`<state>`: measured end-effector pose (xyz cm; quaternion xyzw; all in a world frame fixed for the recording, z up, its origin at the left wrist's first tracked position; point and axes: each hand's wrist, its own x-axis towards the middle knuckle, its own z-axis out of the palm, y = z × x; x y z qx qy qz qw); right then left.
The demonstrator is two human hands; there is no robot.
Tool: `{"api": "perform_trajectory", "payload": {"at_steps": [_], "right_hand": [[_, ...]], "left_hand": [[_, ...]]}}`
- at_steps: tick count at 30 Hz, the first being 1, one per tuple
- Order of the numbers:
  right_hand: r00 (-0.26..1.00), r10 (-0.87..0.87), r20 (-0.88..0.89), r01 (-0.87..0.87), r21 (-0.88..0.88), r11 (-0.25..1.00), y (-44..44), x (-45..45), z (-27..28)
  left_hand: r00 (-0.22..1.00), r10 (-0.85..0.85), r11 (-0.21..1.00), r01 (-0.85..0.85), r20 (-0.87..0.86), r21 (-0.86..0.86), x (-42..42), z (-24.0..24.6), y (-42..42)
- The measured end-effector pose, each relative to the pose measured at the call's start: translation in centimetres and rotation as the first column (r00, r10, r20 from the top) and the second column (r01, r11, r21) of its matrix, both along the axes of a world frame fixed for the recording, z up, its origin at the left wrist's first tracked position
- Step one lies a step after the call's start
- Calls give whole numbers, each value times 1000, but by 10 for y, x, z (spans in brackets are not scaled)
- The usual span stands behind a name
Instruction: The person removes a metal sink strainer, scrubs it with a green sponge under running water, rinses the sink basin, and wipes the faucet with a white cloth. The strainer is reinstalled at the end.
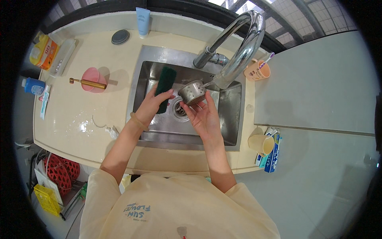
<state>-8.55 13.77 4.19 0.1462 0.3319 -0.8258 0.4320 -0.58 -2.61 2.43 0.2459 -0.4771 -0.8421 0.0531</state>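
Observation:
My left hand (152, 103) grips a dark green scouring pad (166, 80) on the left side of the stainless steel sink (191, 145). In my right hand (206, 119), the fingertips hold a perforated metal sink strainer basket (192, 92), tilted above the drain (180, 110). The pad and basket are close together but apart. Just right of the basket, the mouth of the chrome faucet (238, 59) points down at it. A thin bright streak, apparently water, runs between them. My right palm hides part of the sink floor.
Left on the counter (68, 104) are a pink cup (89, 74) with a gold-coloured handled tool across it, a round dark lid (120, 37), wet spots and a crumpled white scrap (112, 132). A blue tube (143, 22) stands behind. Toothbrush cups (256, 71) and toothpaste boxes (273, 155) stand right.

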Motion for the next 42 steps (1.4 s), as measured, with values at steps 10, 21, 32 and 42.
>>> {"api": "perform_trajectory", "payload": {"at_steps": [10,21,32,42], "right_hand": [[774,117,-622,269,490,830,-11,15,7],[426,361,-830,440,538,719,-9,19,14],[471,226,-853,292,393,872,-7,14,5],[976,176,-129,-166,82,983,-4,-6,-6]], "left_hand": [[994,-69,991,57,-88,-125,2,-9,8],[984,-117,939,65,-136,-336,3,-8,12],[965,-51,862,-88,-258,-499,2,-9,17],[982,-6,814,-105,-189,-572,1,-8,22]]}}
